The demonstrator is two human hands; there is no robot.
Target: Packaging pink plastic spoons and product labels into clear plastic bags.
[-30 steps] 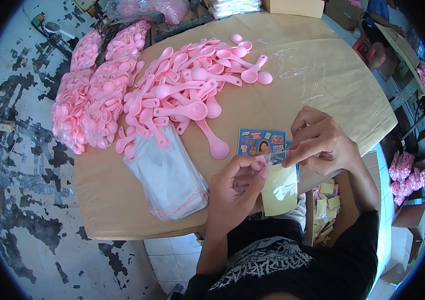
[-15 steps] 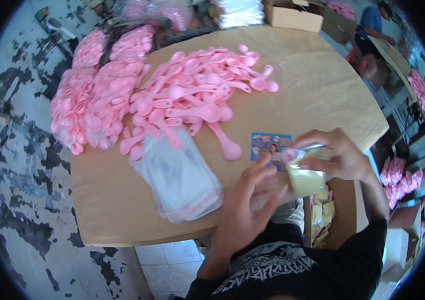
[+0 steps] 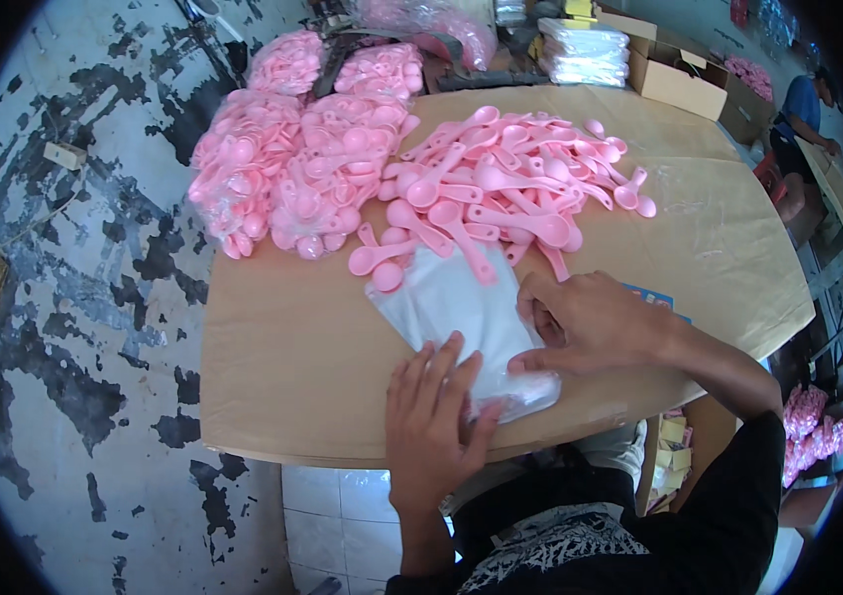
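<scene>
**Both hands on the bag stack**

Left hand (image 3: 433, 424): fingers spread flat, pressing the near end of the stack of clear thin plastic bags (image 3: 461, 322) lying on the tan cardboard tabletop (image 3: 282, 367). Right hand (image 3: 585, 322): fingers curled, tips on the stack's right edge; whether they pinch 1 bag I cannot tell. Judgement: hold the stack still, peel only the top sheet. Loose pink plastic scoops (image 3: 501, 188) lie just beyond; clear bags filled with pink scoops (image 3: 273, 178) at far left.

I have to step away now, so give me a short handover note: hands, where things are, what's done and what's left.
Left hand lies flat on the near end of the stack of clear plastic bags. Right hand presses its fingertips on the stack's right edge. Neither hand grips anything.
Loose pink spoons lie piled beyond the stack; filled bags of spoons sit at far left.
No bag is lifted off yet; the loose spoons remain unbagged.
</scene>
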